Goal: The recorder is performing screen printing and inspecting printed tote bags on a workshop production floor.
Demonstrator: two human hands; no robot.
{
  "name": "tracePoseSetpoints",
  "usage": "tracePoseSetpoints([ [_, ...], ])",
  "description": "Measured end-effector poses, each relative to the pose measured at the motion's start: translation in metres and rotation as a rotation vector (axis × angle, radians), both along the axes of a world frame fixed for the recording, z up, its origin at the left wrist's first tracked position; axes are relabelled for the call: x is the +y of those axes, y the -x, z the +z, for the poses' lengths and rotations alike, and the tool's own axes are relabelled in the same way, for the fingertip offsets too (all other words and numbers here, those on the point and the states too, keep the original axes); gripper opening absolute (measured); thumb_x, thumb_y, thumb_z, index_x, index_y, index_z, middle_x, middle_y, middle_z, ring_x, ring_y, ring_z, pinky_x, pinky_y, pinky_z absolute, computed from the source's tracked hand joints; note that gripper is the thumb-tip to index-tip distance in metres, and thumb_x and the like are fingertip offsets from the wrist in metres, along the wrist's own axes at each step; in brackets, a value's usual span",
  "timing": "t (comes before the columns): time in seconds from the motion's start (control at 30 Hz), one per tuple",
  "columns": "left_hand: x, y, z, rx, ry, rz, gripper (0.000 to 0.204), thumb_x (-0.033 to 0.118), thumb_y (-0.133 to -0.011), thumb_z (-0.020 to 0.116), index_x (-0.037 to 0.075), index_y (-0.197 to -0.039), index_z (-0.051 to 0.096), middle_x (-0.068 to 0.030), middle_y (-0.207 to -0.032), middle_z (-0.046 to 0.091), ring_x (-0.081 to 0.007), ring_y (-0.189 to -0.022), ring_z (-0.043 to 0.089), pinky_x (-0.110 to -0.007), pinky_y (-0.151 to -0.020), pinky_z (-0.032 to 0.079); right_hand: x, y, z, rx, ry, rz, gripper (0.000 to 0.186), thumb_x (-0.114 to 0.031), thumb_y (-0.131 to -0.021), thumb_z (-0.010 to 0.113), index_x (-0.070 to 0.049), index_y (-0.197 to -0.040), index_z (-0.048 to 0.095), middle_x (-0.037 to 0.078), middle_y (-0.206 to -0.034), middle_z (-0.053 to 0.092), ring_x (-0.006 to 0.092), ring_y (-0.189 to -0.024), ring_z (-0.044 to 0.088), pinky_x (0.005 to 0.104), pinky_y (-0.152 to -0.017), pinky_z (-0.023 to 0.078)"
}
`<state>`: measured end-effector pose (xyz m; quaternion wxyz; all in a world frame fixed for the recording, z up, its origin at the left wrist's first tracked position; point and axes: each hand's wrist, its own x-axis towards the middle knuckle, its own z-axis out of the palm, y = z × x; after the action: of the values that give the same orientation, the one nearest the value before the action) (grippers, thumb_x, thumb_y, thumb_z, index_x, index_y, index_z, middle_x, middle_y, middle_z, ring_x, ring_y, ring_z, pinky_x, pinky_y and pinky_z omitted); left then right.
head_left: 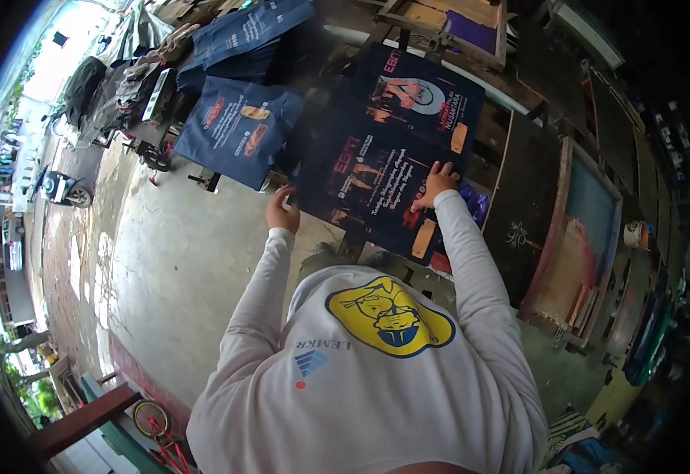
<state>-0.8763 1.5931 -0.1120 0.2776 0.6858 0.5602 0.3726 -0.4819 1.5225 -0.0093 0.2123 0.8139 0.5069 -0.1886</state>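
Note:
In front of me lies a dark navy printed panel (pixel 321 178) with red, white and orange print; whether it is cloth or board I cannot tell. My right hand (pixel 440 186) rests on its right part, thumb and fingers spread apart. At the panel's left edge, my left hand (pixel 282 213) is raised with its fingers loosely bent and apart; no held thing shows in it. Just beyond that hand, a navy printed fabric bag (pixel 230 130) lies flat. Farther off is a stack of similar navy bags (pixel 254 31).
A wooden screen-printing frame (pixel 570 237) leans at the right, and another frame (pixel 471 28) lies at the far side. Purple material (pixel 475 201) shows beside my right wrist. Concrete floor (pixel 179 268) spreads out at the left, with a parked motorbike (pixel 65 187) beyond.

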Motion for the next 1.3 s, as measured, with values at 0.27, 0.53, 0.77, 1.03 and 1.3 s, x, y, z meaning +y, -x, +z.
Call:
tracePoseSetpoints([
  [0.27, 0.011, -0.041, 0.173, -1.487, 0.619, -0.308, 0.069, 0.057, -0.099, 0.04, 0.0, -0.138, 0.049, -0.0176, -0.141, 0.052, -0.0261, -0.13, 0.05, -0.043, -0.108, 0.038, -0.017, -0.028, -0.013, 0.03, -0.12, -0.073, 0.151, -0.06, -0.041, 0.092, 0.001, -0.154, 0.013, 0.034, -0.154, 0.016, 0.0519, -0.139, 0.027, 0.0516, -0.114, 0.029],
  [0.53, 0.011, -0.033, 0.084, 0.15, 0.04, -0.488, 0.029, 0.012, -0.075, 0.078, 0.01, -0.103, 0.071, -0.0084, -0.107, 0.069, -0.0273, -0.104, 0.065, -0.034, -0.09, 0.051, -0.018, -0.016, -0.014, 0.13, -0.156, -0.177, 0.149, -0.055, -0.042, 0.094, -0.002, -0.155, 0.011, 0.033, -0.157, 0.011, 0.0537, -0.142, 0.019, 0.0527, -0.117, 0.024],
  [0.77, 0.02, -0.003, 0.046, 0.278, -0.105, -0.573, 0.026, 0.012, -0.066, 0.081, 0.014, -0.092, 0.074, -0.0069, -0.105, 0.067, -0.0315, -0.105, 0.061, -0.042, -0.091, 0.05, -0.025, -0.006, -0.017, 0.19, -0.31, -0.243, 0.13, -0.037, -0.049, 0.093, -0.011, -0.154, 0.022, 0.026, -0.16, 0.008, 0.0546, -0.143, 0.014, 0.0499, -0.118, 0.024],
  [1.03, 0.045, 0.007, 0.04, 0.272, -0.26, -0.712, 0.022, 0.014, -0.066, 0.082, 0.014, -0.087, 0.074, -0.0041, -0.099, 0.067, -0.0285, -0.099, 0.061, -0.04, -0.086, 0.051, -0.077, 0.065, -0.011, 0.331, -1.161, -0.164, 0.057, -0.021, -0.074, 0.081, -0.009, -0.125, 0.059, 0.02, -0.137, 0.052, 0.0376, -0.125, 0.051, 0.0409, -0.105, 0.042],
  [1.3, 0.064, 0.005, 0.058, 0.286, -0.187, -0.829, 0.017, 0.018, -0.069, 0.082, 0.012, -0.081, 0.072, -0.0037, -0.095, 0.066, -0.0278, -0.097, 0.06, -0.041, -0.087, 0.049, -0.174, 0.134, -0.04, 0.15, -1.096, -0.516, 0.044, -0.015, -0.073, 0.079, -0.009, -0.114, 0.064, 0.015, -0.122, 0.059, 0.0347, -0.114, 0.056, 0.0426, -0.096, 0.047],
])
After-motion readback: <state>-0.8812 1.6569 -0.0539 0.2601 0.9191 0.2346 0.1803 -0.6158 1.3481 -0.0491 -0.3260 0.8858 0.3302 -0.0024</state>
